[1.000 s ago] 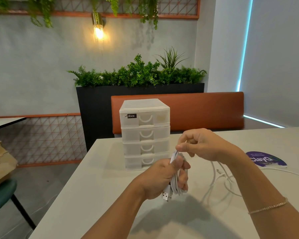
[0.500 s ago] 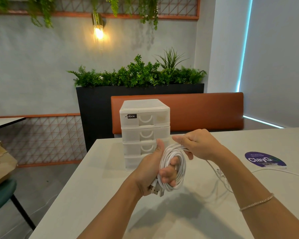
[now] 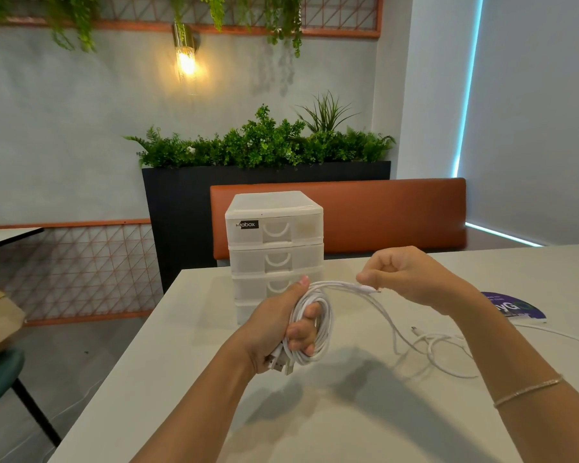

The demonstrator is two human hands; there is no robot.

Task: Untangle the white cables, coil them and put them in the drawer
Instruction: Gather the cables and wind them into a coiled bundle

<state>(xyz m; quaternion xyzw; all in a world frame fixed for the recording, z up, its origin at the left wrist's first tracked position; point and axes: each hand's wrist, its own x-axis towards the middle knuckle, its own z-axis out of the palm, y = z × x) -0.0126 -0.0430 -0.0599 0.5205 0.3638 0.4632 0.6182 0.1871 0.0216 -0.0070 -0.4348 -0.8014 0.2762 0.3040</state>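
- Left hand (image 3: 274,329): closed round a coil (image 3: 310,329) of white cable, thumb up over the top, fingers through the middle of the loops. Plug ends poke out below the heel of the hand.
- Right hand (image 3: 405,275): closed in a loose fist, pinching the cable's free end near its small connector (image 3: 368,290), just right of the coil and level with its top.
- The coil is held in the air above the near middle of the surface (image 3: 181,379), in front of the drawer unit (image 3: 274,248).
- A strand runs from the coil through the right hand, then sags down to a loose tangle (image 3: 432,345) lying on the surface to the right, under the right forearm.
- Another white cable (image 3: 562,334) trails off toward the right edge, beside a purple sticker (image 3: 515,307).
- Handling, as judged: light, limp, smooth-jacketed cord; loops likely spring apart if the grip slackens. Best held across the whole bundle, as the left hand does, guiding the tail close to the connector rather than pulling on the plug.
- All four drawers look closed; one needs opening before stowing.
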